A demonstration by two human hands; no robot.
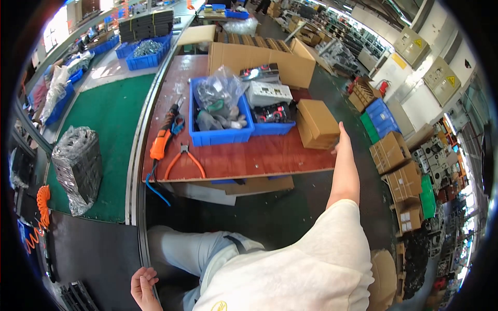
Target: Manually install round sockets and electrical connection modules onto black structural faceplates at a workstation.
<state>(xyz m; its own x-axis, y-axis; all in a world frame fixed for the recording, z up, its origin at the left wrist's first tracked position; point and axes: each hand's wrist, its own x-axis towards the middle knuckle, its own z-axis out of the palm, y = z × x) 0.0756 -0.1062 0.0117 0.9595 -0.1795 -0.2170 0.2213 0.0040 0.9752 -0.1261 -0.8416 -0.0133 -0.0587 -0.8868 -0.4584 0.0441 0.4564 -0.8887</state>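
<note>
Right of the frame's centre, the closed cardboard box (317, 124) lies just left of the nearer right hand (341, 139), whose grip I cannot tell, while the empty left hand (144, 284) hangs half-curled, lower left.

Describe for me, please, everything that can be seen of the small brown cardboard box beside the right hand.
The small brown box looks like plain cardboard, with flat sides and straight edges. Its top looks closed, so its contents are hidden. It rests near the right end of the red table, just right of a blue bin. The right hand is at its right side and seems to touch it, though the exact contact is unclear.
</note>
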